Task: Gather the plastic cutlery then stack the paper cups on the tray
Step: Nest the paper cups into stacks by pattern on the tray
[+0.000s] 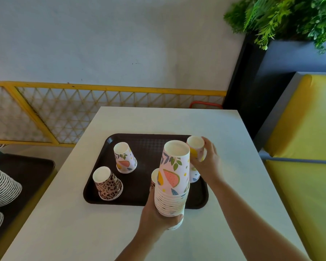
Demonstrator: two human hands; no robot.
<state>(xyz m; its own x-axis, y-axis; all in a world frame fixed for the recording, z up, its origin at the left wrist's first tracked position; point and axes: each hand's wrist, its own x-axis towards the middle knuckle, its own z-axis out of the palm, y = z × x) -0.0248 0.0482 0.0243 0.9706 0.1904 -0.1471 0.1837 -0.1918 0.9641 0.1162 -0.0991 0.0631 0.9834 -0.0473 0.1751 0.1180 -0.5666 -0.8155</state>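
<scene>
Nearest the table's front edge, the left hand [158,213] grips the base of a tall stack of upturned fruit-print cups [172,178], held above the front edge of the dark tray [139,201]. Partly hidden behind the stack, another cup [154,178] stands on the tray. A leopard-print cup [108,183] sits upside down near the tray's front left corner, and a fruit-print cup [125,158] stands behind it. At the tray's far right corner, the right hand [207,162] curls around a single inverted cup [196,148].
</scene>
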